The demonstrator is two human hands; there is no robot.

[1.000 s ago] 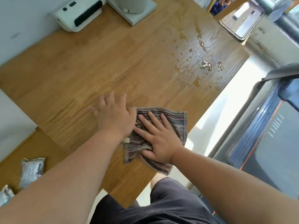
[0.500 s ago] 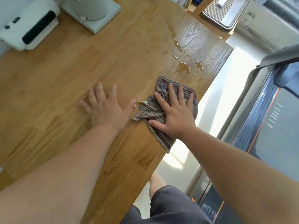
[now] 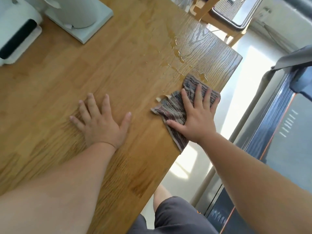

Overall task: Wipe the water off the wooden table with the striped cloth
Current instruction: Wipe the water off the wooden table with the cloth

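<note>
My right hand (image 3: 196, 115) lies flat with spread fingers on the striped cloth (image 3: 172, 108), pressing it onto the wooden table (image 3: 118, 68) near the table's right edge. One corner of the cloth hangs over that edge. Puddles and drops of water (image 3: 179, 54) sit on the wood just beyond the cloth, toward the far right corner. My left hand (image 3: 101, 122) rests palm down on bare wood to the left of the cloth, fingers apart, holding nothing.
A white appliance on a square base (image 3: 79, 16) and a white device with a black panel (image 3: 15, 36) stand at the table's far left. A wooden chair with a grey cushion (image 3: 228, 12) is beyond the far end. A dark treadmill (image 3: 278, 132) runs along the right.
My right hand has slid the cloth away from my left hand, forward and to the right, up to the water. The left hand stayed planted on the table.
</note>
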